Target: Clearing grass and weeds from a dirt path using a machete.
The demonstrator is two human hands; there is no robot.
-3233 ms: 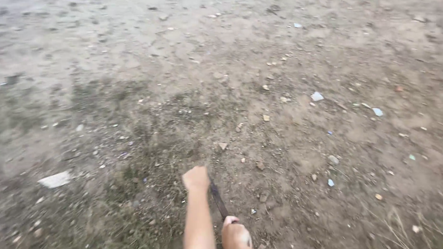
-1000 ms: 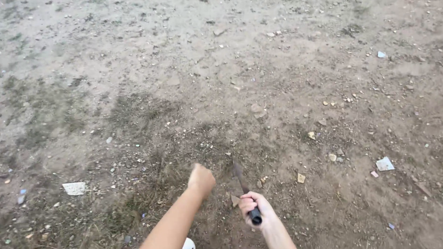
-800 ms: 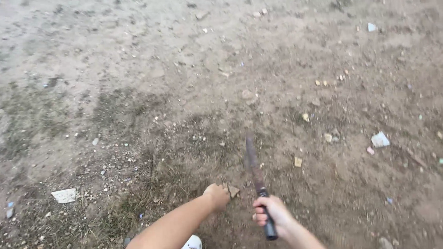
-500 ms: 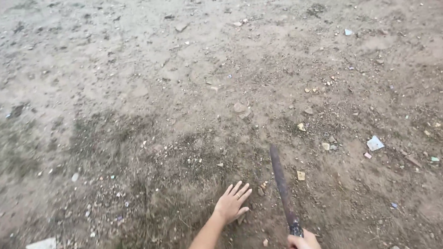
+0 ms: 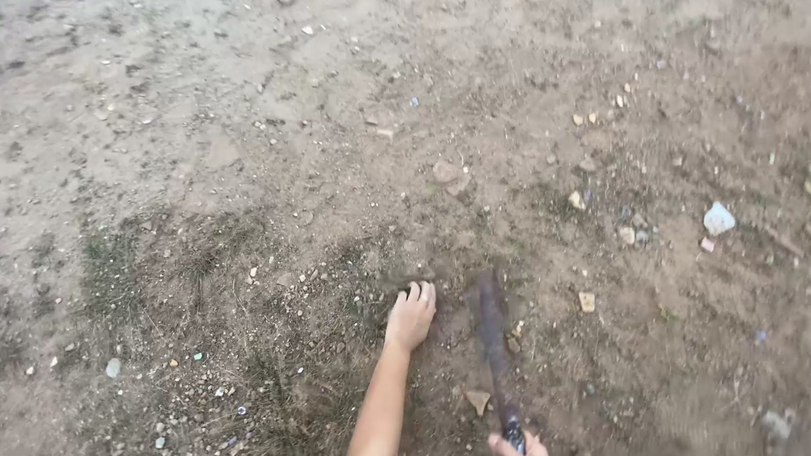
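My left hand (image 5: pixel 410 316) lies on the bare dirt with its fingers close together and curled slightly onto the soil, holding nothing. Just to its right a long rusty blade (image 5: pixel 492 328), blurred with motion, points away from me with its tip near the ground. My right hand (image 5: pixel 518 451) grips the blade's dark handle at the bottom edge of the view; only the top of that hand shows. A small flat stone shard (image 5: pixel 476 400) lies on the ground between the two hands.
The ground is dry dirt with thin patches of short grass (image 5: pixel 277 403) at the lower left. Small stones and bits of litter lie scattered, among them a whitish scrap (image 5: pixel 718 218) at the right and a tan stone (image 5: pixel 446 171) ahead.
My left hand went from a fist to spread fingers and now rests farther forward on the dirt. The blade swung down beside it. My right hand dropped to the frame's bottom edge.
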